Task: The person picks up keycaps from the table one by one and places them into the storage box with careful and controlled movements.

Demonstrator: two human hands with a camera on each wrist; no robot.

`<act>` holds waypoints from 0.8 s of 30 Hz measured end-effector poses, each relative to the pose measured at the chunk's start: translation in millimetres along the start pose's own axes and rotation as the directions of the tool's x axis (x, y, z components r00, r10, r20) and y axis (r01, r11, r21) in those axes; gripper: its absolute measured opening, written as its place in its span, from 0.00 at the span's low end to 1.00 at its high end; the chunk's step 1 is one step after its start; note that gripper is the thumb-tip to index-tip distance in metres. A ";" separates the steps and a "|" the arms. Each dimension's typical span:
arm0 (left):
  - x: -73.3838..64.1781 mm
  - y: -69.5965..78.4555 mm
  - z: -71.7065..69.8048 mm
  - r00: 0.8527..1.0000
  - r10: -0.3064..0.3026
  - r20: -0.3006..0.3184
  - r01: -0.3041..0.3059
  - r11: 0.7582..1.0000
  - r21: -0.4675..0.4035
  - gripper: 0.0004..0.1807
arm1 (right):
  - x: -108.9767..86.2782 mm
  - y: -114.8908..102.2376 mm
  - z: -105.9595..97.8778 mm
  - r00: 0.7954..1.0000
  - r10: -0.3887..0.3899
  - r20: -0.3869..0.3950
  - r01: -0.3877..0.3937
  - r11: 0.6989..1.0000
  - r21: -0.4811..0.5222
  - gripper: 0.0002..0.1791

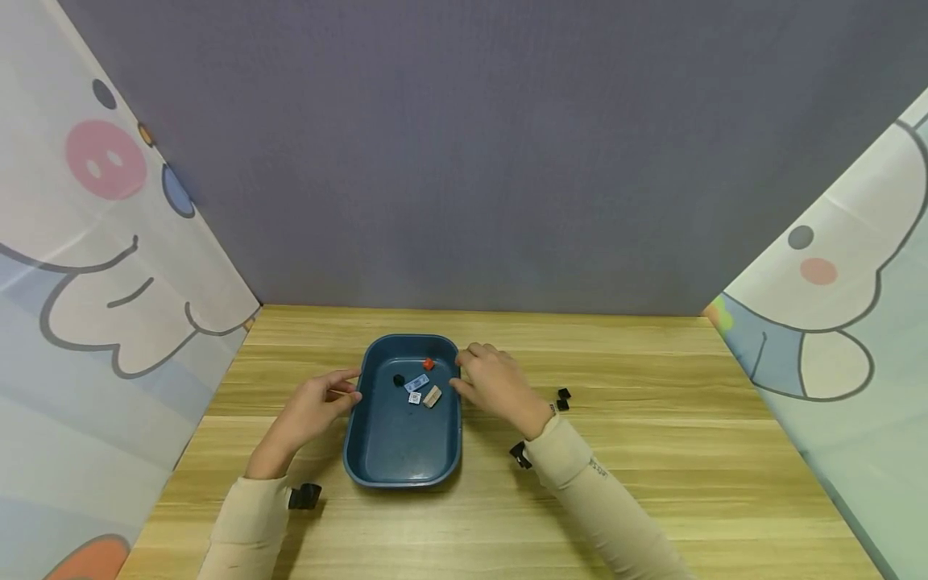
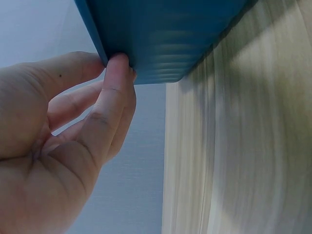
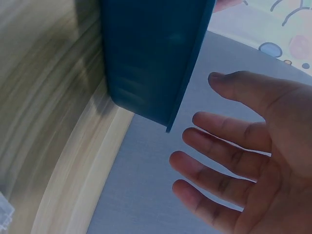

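Note:
A deep blue rounded tray (image 1: pixel 402 471) stands on the table between both hands. Inside it lie a small red piece (image 1: pixel 428 364), a small black piece (image 1: pixel 399 379), a blue-and-white strip (image 1: pixel 416 383), a white square tile (image 1: pixel 415 398) and a tan block (image 1: pixel 432 396). My left hand (image 2: pixel 73 112) pinches the tray's left rim, thumb at the lip and fingertips against the outer wall. On the other side, my right hand (image 3: pixel 239 146) has its fingers spread apart, thumb near the right rim, with nothing held.
On the wooden table (image 1: pixel 652 467), two small black pieces (image 1: pixel 564 399) lie right of the right hand. A grey wall (image 1: pixel 478 161) rises behind the table's far edge. Cartoon-printed sheets (image 1: pixel 65 242) flank both sides.

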State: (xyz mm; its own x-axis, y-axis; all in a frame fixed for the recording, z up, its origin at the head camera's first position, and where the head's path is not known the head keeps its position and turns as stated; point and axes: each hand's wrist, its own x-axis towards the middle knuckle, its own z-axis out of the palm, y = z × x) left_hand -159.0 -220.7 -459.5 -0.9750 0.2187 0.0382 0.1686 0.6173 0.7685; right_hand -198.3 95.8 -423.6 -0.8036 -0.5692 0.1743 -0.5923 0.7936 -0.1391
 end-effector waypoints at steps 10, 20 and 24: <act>0.3 1.5 -0.3 1.000 -0.006 0.008 0.007 1.000 -0.009 0.23 | -8.7 13.5 -3.6 1.000 0.017 0.001 -0.017 1.000 -0.011 0.15; -0.3 2.9 0.1 1.000 -0.019 0.017 0.020 1.000 -0.007 0.24 | -37.1 41.1 -12.7 0.999 0.037 0.002 -0.037 0.999 -0.034 0.13; -0.4 2.1 0.6 1.000 -0.023 0.016 0.023 1.000 -0.001 0.23 | -47.5 52.7 -12.5 0.998 0.053 -0.016 -0.054 0.998 -0.044 0.13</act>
State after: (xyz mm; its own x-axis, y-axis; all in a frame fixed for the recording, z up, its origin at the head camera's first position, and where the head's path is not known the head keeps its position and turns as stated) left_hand -158.1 -219.0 -458.3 -0.9762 0.2164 0.0099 0.1455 0.6211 0.7701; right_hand -190.6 167.3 -427.1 -0.8328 -0.5225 0.1827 -0.5450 0.8318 -0.1055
